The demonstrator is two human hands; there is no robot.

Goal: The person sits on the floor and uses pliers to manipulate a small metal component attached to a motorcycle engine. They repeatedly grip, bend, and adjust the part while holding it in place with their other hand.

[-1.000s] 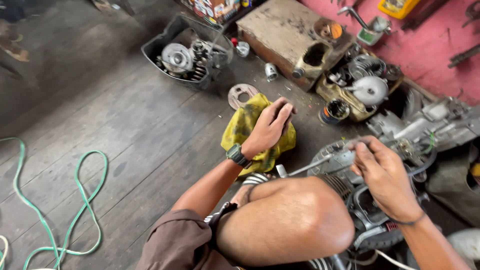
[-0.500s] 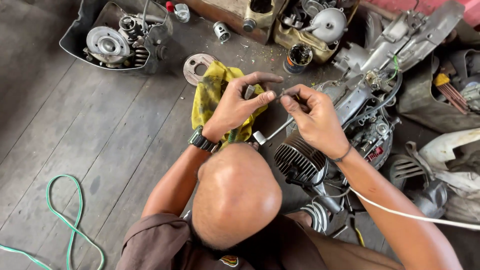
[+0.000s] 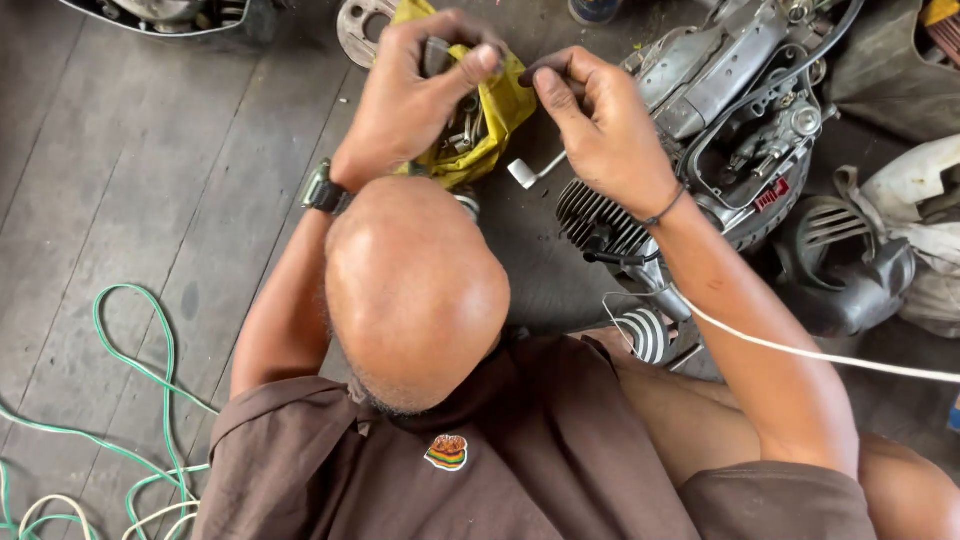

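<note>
Since the earlier frame the view has closed in and shifted, so both hands now sit at the top of the picture and the grey tub of parts has slid almost out of sight at the upper left. The left hand (image 3: 415,95), wearing a dark wristwatch (image 3: 322,190), has its fingers pinched around a small dark metal piece held over the yellow cloth (image 3: 495,125). The cloth lies bunched on the wooden floor (image 3: 150,180), cradling several small metal parts. The right hand (image 3: 605,125), just beside the left and nearly touching it, has its fingers curled around the dark grip of a slim tool; a white-tipped shaft (image 3: 535,172) juts out below the palm. A thin band circles the right wrist. Directly under and beside the right hand rests a grey engine (image 3: 720,100) with black cooling fins. A round metal plate (image 3: 358,25) lies just beside the cloth. A green hose (image 3: 130,340) loops across the floor at the lower left.
</note>
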